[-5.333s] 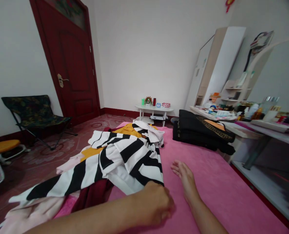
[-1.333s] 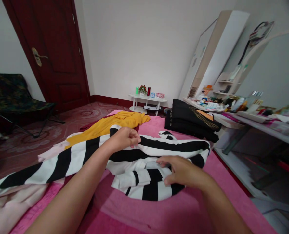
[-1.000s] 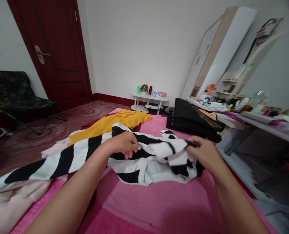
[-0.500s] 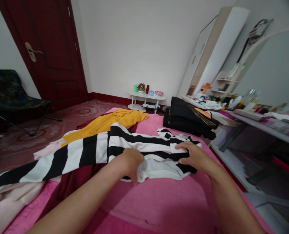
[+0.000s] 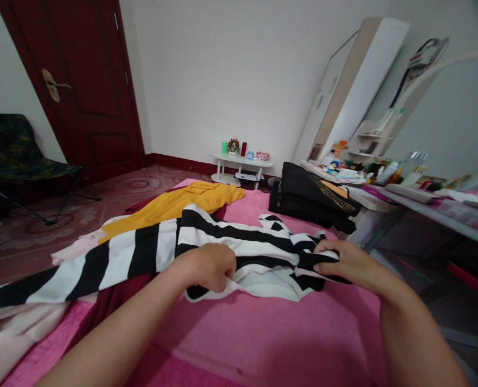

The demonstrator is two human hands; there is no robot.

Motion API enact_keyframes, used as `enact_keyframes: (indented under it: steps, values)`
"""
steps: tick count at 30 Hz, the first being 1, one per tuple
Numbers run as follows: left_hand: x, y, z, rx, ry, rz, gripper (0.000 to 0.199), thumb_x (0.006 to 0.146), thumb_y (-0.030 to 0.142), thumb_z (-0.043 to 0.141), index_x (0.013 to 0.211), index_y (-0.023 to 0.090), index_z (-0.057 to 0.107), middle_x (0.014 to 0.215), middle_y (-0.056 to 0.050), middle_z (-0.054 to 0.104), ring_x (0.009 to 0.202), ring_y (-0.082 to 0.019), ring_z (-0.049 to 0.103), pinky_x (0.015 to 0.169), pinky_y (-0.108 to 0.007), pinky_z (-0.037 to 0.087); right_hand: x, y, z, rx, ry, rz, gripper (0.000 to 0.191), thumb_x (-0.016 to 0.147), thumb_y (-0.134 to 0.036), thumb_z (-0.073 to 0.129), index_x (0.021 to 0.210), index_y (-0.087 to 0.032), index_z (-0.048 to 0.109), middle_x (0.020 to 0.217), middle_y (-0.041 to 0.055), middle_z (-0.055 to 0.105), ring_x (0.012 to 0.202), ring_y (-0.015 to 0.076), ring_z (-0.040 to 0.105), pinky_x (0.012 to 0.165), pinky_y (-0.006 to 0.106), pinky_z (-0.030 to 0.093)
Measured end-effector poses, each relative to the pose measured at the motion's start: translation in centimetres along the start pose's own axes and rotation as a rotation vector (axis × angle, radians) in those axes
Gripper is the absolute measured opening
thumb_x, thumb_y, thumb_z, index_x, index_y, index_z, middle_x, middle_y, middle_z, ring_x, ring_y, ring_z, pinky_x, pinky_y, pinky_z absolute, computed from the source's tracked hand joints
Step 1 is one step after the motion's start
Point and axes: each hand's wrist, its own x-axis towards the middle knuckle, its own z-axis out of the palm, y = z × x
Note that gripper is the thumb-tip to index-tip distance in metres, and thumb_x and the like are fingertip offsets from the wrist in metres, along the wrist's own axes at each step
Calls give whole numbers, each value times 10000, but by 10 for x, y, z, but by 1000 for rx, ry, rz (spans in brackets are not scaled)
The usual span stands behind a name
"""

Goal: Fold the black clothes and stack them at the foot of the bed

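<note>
A black-and-white striped top (image 5: 239,236) lies on the pink bedspread (image 5: 271,333), one long sleeve stretched out to the left. My left hand (image 5: 212,263) is closed on the near edge of the top, beside its white inner side. On the right, my right hand (image 5: 343,260) pinches a striped part of the top between thumb and fingers and draws it outward. Dark red cloth (image 5: 118,295) shows beneath the sleeve. Behind the top is a mustard-yellow garment (image 5: 190,201).
Folded black clothes (image 5: 311,196) are stacked at the bed's far right. A cluttered dressing table (image 5: 408,188) stands along the right side. Pale pink clothing (image 5: 25,333) lies at the left. Beyond the bed are a small white table (image 5: 242,160) and a camouflage folding chair (image 5: 25,156).
My right hand has closed on the striped fabric and moved right, pulling it out. My left hand has curled its fingers around the top's near edge.
</note>
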Motion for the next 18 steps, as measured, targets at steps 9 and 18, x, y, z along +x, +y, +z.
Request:
enact_keyframes:
  steps: [9, 18]
  values:
    - [31, -75, -5, -891, 1187, -211, 220, 682, 265, 534, 883, 180, 558, 721, 16, 605, 630, -140, 580, 572, -215, 442, 13, 1, 8, -21, 1197, -73, 463, 702, -150, 533, 1159, -197, 594, 1259, 123, 511, 1143, 257, 522, 857, 382, 493]
    - [51, -120, 34, -561, 1096, -363, 309, 784, 296, 529, 1054, 150, 563, 1032, -106, 662, 1000, -222, 622, 911, -335, 454, 15, 7, 49, -139, -99, -103, 887, 503, -276, 808, 1335, -267, 500, 1406, 108, 460, 1298, 351, 392, 1067, 430, 317]
